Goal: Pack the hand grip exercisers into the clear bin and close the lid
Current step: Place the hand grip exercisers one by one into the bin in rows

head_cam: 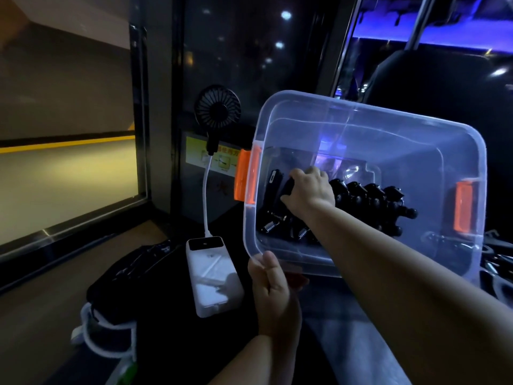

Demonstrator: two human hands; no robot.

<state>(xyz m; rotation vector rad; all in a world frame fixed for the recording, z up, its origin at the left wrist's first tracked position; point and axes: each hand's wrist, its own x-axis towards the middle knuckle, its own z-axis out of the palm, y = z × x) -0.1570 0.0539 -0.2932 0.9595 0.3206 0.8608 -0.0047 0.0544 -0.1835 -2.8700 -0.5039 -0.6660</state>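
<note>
The clear bin (pixel 416 140) is tipped up, its open top facing the camera, with no lid on it. The left hand (pixel 270 279) grips its rim at the 7 o'clock corner: the thumb lies on top of the rim and the fingers curl under the edge.

The right hand (pixel 312 188) reaches inside, to the 9 o'clock side of the bin floor. Its fingers are closed tightly round one black handle of a hand grip exerciser (pixel 287 188); the other handle stands free just beside it at 9 o'clock, and the metal spring (pixel 269 225) shows below at 7 o'clock. The exerciser rests against the floor of the bin.

From the hand toward 3 o'clock, a row of black exercisers (pixel 369 195) lies packed side by side in the bin.

An orange latch (pixel 245 176) sits on the bin's 9 o'clock end, another on its 3 o'clock end.

Outside the bin, at 9 o'clock, a small black fan (pixel 217 107) is joined by a white cable (pixel 206 195) to a white power bank (pixel 212 276). A black bag (pixel 130 273) lies beside it at 8 o'clock.
</note>
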